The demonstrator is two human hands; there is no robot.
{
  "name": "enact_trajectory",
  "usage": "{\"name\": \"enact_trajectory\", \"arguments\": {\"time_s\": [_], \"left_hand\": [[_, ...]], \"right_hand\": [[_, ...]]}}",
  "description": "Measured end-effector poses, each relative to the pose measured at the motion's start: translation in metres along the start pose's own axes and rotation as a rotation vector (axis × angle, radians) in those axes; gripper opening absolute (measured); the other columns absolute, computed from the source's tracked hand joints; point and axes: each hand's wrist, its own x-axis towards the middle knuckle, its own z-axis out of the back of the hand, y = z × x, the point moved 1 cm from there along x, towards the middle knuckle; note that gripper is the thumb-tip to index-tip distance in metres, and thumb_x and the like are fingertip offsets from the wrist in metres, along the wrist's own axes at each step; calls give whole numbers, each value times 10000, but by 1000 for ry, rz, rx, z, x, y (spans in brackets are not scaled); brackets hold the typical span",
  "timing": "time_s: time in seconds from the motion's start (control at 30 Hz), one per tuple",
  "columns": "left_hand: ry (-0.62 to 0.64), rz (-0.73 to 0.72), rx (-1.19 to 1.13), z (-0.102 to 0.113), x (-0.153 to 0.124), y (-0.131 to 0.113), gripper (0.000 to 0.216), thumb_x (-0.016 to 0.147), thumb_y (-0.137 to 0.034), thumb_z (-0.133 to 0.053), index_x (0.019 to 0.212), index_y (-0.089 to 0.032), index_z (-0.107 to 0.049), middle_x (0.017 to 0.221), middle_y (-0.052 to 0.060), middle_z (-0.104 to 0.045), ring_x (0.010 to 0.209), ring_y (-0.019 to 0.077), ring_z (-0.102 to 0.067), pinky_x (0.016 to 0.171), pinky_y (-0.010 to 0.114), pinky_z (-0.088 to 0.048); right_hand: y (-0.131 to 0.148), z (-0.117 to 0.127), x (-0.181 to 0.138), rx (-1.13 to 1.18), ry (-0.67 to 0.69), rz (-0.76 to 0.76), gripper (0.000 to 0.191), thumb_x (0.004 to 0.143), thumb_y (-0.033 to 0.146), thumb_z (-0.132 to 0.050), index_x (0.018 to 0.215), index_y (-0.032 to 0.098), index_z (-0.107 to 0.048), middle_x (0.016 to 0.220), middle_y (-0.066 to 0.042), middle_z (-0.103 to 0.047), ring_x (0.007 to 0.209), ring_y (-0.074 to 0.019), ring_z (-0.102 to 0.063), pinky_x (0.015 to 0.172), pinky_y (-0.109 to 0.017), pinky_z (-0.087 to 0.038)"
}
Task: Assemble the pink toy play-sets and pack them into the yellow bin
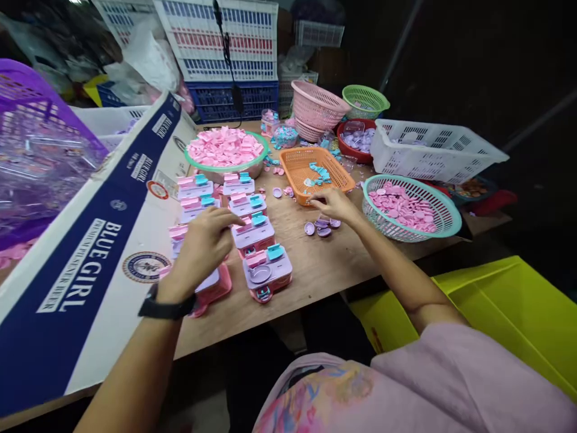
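Observation:
Two rows of small pink and lilac toy units (252, 231) with blue and pink parts stand on the wooden table (315, 270). My left hand (202, 243) rests over the left row, fingers curled, index pointing toward a unit in the right row. Whether it holds a piece is hidden. My right hand (333, 204) reaches to the near edge of the orange basket (315, 171), fingers bent down above a few small lilac round pieces (321, 226) lying on the table. The nearest unit (267, 273) has a lilac round dish set in it.
A bowl of pink parts (224, 150) stands behind the rows. A teal-rimmed basket of pink discs (408, 207) and a white basket (433, 150) are at the right. A large cardboard box (90, 252) walls the left. A yellow bin (505, 313) sits below the table edge.

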Motion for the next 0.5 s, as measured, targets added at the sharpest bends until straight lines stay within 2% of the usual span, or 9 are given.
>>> {"name": "enact_trajectory", "arguments": {"time_s": [0.07, 0.13, 0.23, 0.3, 0.4, 0.5], "left_hand": [[159, -121, 26, -36, 34, -14, 389, 739, -46, -445, 881, -214, -765, 913, 55, -759, 885, 242, -672, 805, 391, -551], [339, -234, 58, -76, 62, -24, 427, 730, -22, -459, 962, -191, -775, 972, 81, -762, 931, 245, -678, 845, 387, -544], [570, -336, 132, -135, 89, -35, 445, 757, 2, -495, 1052, -190, -768, 1045, 103, -761, 979, 247, -697, 841, 370, -536], [680, -361, 203, -166, 99, -37, 409, 759, 15, -520, 1005, -197, -768, 1051, 105, -761, 1008, 254, -706, 830, 358, -532], [797, -373, 291, -197, 106, -36, 340, 748, 6, -573, 937, -202, -763, 1060, 100, -762, 1064, 262, -703, 845, 341, -533], [837, -372, 320, -210, 110, -33, 298, 767, -40, -609, 970, -199, -758, 1074, 99, -766, 1041, 253, -713, 851, 329, -541]], "right_hand": [[-31, -1, -20, -100, 9, -136, 232, 901, 109, -579, 862, 114, -808, 844, -97, -775, 775, -208, -680, 755, -303, -483], [-49, -9, -38, -112, 6, -210, 234, 900, 105, -590, 932, 120, -821, 924, -115, -791, 819, -219, -708, 781, -307, -503], [-58, -30, -52, -53, 5, -165, 239, 933, 137, -609, 1052, 138, -816, 1062, -122, -792, 959, -228, -727, 882, -317, -523], [-58, -42, -54, -50, 25, -99, 225, 941, 126, -617, 1063, 134, -805, 1109, -126, -784, 1064, -232, -705, 972, -330, -503], [-58, -56, -50, -135, 100, -90, 197, 941, 99, -604, 961, 136, -797, 1055, -122, -782, 1084, -242, -671, 985, -338, -482], [-61, -64, -47, -162, 139, -135, 207, 955, 110, -581, 962, 149, -784, 1038, -118, -774, 1067, -236, -658, 965, -319, -473]]}}
